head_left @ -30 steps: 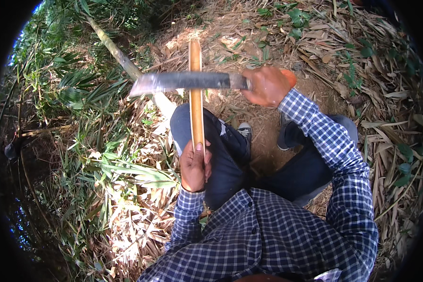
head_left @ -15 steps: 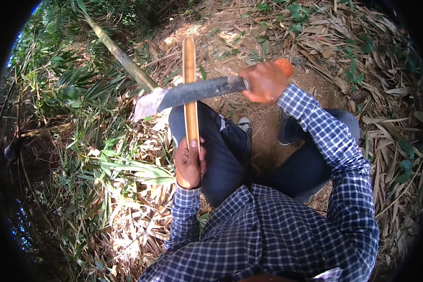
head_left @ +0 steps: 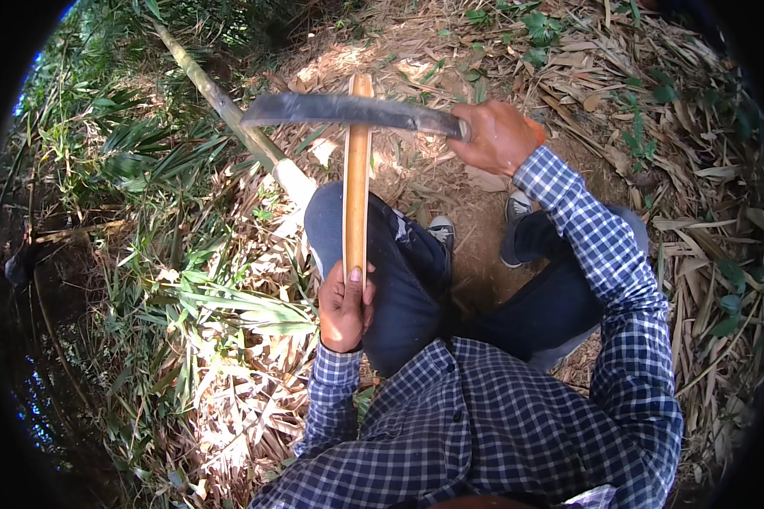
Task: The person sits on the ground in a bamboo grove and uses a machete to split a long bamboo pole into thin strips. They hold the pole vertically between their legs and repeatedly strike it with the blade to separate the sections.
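My left hand (head_left: pixel 345 307) is closed round the near end of a split bamboo strip (head_left: pixel 356 199), with the thumb on its pale hollow inner face. The strip points away from me above my left knee. In my right hand (head_left: pixel 498 136) is a machete (head_left: pixel 331 110), gripped by an orange handle that shows only at its end. Its dark, wide blade reaches left across the strip's far part, hiding a short stretch of it. Whether blade and bamboo touch, I cannot tell.
A long bamboo pole (head_left: pixel 216 97) slants along the ground at the far left, its pale end beside my left knee (head_left: pixel 335 212). Dry bamboo leaves (head_left: pixel 238 390) and green leaves (head_left: pixel 246 310) cover the ground at left. More dry litter (head_left: pixel 679 178) lies at right.
The machete has moved away from me along the bamboo strip, from its middle to near the far end. My right hand has shifted slightly right; the strip and left hand have come slightly nearer.
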`<action>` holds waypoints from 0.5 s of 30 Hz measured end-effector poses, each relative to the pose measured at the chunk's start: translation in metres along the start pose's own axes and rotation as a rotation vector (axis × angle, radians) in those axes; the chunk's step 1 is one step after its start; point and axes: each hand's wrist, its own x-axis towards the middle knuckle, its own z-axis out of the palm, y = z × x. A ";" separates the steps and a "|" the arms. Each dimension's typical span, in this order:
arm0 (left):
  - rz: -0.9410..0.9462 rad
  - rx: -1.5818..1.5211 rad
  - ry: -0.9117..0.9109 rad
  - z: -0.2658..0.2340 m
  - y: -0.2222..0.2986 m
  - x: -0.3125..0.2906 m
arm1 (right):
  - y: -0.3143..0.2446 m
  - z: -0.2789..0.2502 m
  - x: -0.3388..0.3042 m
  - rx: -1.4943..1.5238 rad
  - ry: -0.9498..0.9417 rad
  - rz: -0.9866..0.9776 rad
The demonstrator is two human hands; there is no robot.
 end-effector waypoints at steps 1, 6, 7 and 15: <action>-0.025 -0.008 0.020 -0.002 0.002 0.002 | -0.008 0.002 -0.006 0.008 -0.020 -0.084; 0.018 0.135 0.007 -0.006 0.019 0.021 | -0.005 0.005 0.002 -0.167 -0.104 -0.096; 0.014 0.137 -0.004 -0.009 0.022 0.026 | -0.006 0.007 0.004 -0.184 -0.067 -0.093; -0.070 0.104 -0.041 -0.010 0.045 0.025 | 0.021 -0.005 0.014 -0.144 0.079 0.051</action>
